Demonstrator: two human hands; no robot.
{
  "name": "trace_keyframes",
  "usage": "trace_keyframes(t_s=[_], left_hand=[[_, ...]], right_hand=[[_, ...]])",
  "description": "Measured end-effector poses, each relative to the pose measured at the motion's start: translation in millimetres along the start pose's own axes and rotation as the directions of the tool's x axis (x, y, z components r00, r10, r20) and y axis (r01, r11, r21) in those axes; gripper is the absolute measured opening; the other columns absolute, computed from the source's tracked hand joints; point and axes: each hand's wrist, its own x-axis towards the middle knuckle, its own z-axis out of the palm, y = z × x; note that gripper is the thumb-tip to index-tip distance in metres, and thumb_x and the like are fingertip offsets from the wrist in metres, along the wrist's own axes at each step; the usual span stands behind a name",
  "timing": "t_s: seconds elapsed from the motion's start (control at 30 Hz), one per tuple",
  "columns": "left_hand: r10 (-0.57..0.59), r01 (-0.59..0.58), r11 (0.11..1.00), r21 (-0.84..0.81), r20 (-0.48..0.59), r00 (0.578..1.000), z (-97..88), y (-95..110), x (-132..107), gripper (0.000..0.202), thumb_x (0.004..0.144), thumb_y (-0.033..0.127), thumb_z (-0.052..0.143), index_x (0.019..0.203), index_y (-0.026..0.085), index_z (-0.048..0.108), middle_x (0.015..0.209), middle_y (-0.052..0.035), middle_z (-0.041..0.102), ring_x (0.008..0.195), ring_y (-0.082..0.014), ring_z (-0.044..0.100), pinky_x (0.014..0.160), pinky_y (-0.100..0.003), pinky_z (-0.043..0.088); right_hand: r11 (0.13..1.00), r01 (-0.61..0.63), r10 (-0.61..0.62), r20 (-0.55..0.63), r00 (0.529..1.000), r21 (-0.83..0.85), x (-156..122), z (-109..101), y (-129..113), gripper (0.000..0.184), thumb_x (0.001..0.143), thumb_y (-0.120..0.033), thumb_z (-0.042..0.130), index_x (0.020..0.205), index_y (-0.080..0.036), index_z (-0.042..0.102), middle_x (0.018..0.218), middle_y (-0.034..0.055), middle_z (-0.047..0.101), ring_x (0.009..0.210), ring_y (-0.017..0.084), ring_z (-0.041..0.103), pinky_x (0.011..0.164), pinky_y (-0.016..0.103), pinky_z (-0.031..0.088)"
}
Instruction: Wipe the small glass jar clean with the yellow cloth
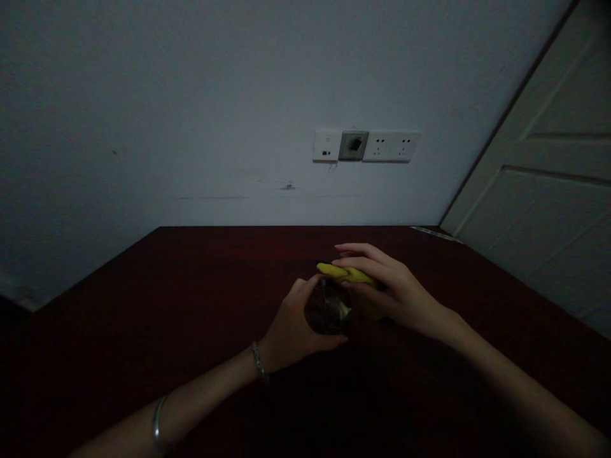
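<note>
Dim-lit, dark-red wooden bench (214, 273). Left hand (292, 326) curled around dark, glossy, rounded object (327, 310); right hand (396, 285) pinching soft yellow cloth (344, 273) at its far edge. Risk: smooth object slipping, should left hand slacken.

The round vessel (327, 306) looks like smooth glass, with glossy streaks of reflection. Against its upper right side, the yellow cloth (347, 274) appears soft and matt. Beneath the vessel, the tabletop (214, 273) looks like smooth, dull reddish wood. Left of it, the bracelet (258, 360) is textured metal and the bangle (157, 421) smooth, shiny metal. Behind it, the wall (205, 102) is matt and scuffed, the socket plates (391, 147) smooth plastic.
</note>
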Motion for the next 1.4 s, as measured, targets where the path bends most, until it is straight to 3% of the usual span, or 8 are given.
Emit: trace_keyframes(t_s=[0.27,0.4,0.6,0.7,0.8,0.9,1.13,1.4], left_hand=[[-0.008,0.008,1.000,-0.004,0.014,1.000,-0.7,-1.4,0.6,0.070,0.054,0.033,0.082,0.115,0.022,0.049,0.104,-0.0051,0.056,0.093,-0.0238,0.056,0.082,-0.041,0.049],[0.081,-0.081,0.997,0.015,-0.001,0.997,-2.5,-4.9,-0.5,0.073,0.057,0.034,0.080,0.121,0.025,0.046,0.106,-0.0045,0.057,0.096,-0.0253,0.054,0.084,-0.041,0.048],[0.074,-0.073,0.997,0.019,-0.026,0.997,-3.6,-19.2,-0.3,0.050,0.078,0.025,0.058,0.126,0.022,0.044,0.098,-0.0045,0.053,0.087,-0.0215,0.056,0.075,-0.034,0.048],[0.058,-0.058,0.998,0.018,-0.010,0.998,-4.7,-15.8,2.2,0.051,0.077,0.028,0.061,0.125,0.021,0.045,0.097,-0.0052,0.052,0.085,-0.0203,0.055,0.073,-0.034,0.048],[0.075,-0.075,0.996,0.046,-0.010,0.997,-3.9,-9.8,2.7,0.074,0.057,0.035,0.080,0.122,0.021,0.046,0.101,-0.0054,0.052,0.090,-0.0232,0.054,0.079,-0.038,0.048],[0.067,-0.067,0.997,0.043,-0.001,0.998,-0.8,-8.1,1.5,0.083,0.052,0.035,0.083,0.125,0.022,0.044,0.104,-0.0054,0.052,0.092,-0.0229,0.053,0.082,-0.040,0.047],[0.048,-0.046,0.998,-0.036,0.042,0.998,-0.1,-7.6,-0.7,0.068,0.052,0.033,0.083,0.112,0.022,0.052,0.101,-0.0036,0.054,0.091,-0.0223,0.054,0.082,-0.040,0.049],[0.119,-0.113,0.990,-0.085,0.073,0.990,-2.9,-8.8,-3.6,0.069,0.055,0.037,0.082,0.115,0.023,0.051,0.100,-0.0037,0.055,0.092,-0.0226,0.054,0.082,-0.039,0.049]], right_hand=[[0.959,0.261,-0.253,0.084,0.964,-0.108,-1.2,9.4,-6.9,0.031,0.092,-0.017,0.046,0.123,-0.018,0.054,0.125,0.0122,0.057,0.116,0.021,0.053,0.093,0.039,0.048],[0.908,0.363,-0.360,0.056,0.931,-0.211,0.1,18.1,-22.8,0.025,0.092,-0.018,0.047,0.114,-0.018,0.059,0.113,0.0103,0.065,0.106,0.022,0.058,0.087,0.041,0.049],[0.872,0.433,-0.417,0.117,0.901,-0.226,-3.0,28.8,-41.1,0.020,0.092,-0.017,0.049,0.109,-0.017,0.060,0.096,0.0067,0.070,0.096,0.019,0.061,0.082,0.036,0.049],[0.919,0.381,-0.380,0.027,0.925,-0.100,-5.5,25.2,-36.5,0.023,0.093,-0.019,0.045,0.111,-0.018,0.059,0.094,0.0069,0.069,0.088,0.017,0.062,0.074,0.032,0.051],[0.962,0.260,-0.245,-0.160,0.956,0.080,-7.6,15.8,-22.8,0.027,0.092,-0.021,0.046,0.118,-0.021,0.056,0.100,0.0075,0.067,0.088,0.016,0.063,0.072,0.029,0.053],[0.982,0.177,-0.144,-0.364,0.920,0.058,-7.8,7.1,-8.4,0.032,0.089,-0.015,0.051,0.119,-0.027,0.057,0.107,0.0055,0.067,0.098,0.020,0.063,0.083,0.037,0.052],[0.949,0.298,-0.295,0.037,0.955,-0.105,-4.9,14.3,-0.8,0.036,0.091,-0.022,0.049,0.127,-0.022,0.051,0.124,0.0115,0.060,0.111,0.021,0.058,0.089,0.040,0.050],[0.908,0.400,-0.394,0.071,0.916,-0.124,0.4,16.7,-20.3,0.022,0.090,-0.020,0.048,0.109,-0.018,0.059,0.108,0.0095,0.066,0.100,0.020,0.060,0.081,0.035,0.050]])
